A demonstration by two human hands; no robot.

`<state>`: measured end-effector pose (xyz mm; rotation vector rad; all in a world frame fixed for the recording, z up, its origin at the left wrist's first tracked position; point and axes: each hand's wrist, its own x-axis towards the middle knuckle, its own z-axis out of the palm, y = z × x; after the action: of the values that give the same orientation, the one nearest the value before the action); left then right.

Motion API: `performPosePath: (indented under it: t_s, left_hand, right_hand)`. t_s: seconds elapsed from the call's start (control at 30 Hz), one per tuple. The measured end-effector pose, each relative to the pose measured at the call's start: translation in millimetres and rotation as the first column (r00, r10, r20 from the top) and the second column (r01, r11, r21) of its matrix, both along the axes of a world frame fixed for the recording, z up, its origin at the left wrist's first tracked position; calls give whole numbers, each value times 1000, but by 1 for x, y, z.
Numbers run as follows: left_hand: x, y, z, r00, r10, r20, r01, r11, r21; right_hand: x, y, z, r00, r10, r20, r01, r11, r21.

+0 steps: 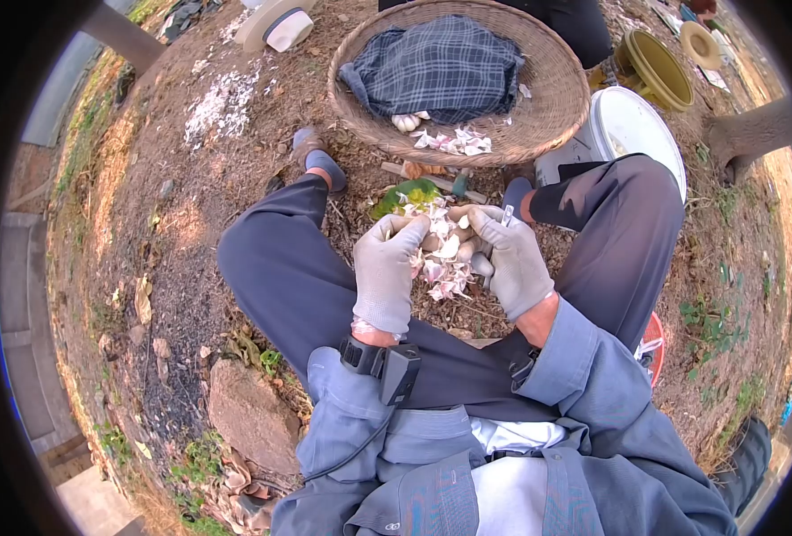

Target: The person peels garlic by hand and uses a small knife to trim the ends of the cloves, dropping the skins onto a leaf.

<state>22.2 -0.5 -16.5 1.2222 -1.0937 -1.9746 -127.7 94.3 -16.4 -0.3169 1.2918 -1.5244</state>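
Note:
My left hand (387,272), in a pale glove, is closed with thumb and fingertips pinched at a piece of garlic (427,242). Close beside it is my right hand (512,268), also gloved, its fingers curled round a slim silvery tool (507,215) whose tip sticks up between them. The rest of that tool is hidden. White and pinkish garlic cloves and skins (445,279) lie in a heap just under and between both hands. Beyond the fingertips is a yellow-green leaf (405,197).
A wide woven basket (552,121) ahead holds a dark checked cloth (441,67), with garlic bulbs (407,121) and cloves beside it. At right stand a white bucket (633,116) and an olive bucket (659,71). A red basket (654,348) sits by my right leg; a rock (249,415) lies at left.

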Motion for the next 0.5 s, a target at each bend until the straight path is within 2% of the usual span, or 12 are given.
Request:
performPosePath:
  t_s: [0.13,0.3,0.5]
  left_hand:
    - [-3,3,0,993,-121,-18,121,993,0]
    - [-5,3,1,989,-58,-139,69,995,73]
    - [-7,4,11,964,-76,-253,135,965,225]
  right_hand:
    - [0,0,0,999,-1,41,2,1000,-16]
    - [-2,0,2,999,-6,39,7,1000,-3]
    - [-4,1,2,996,-48,69,53,997,-64]
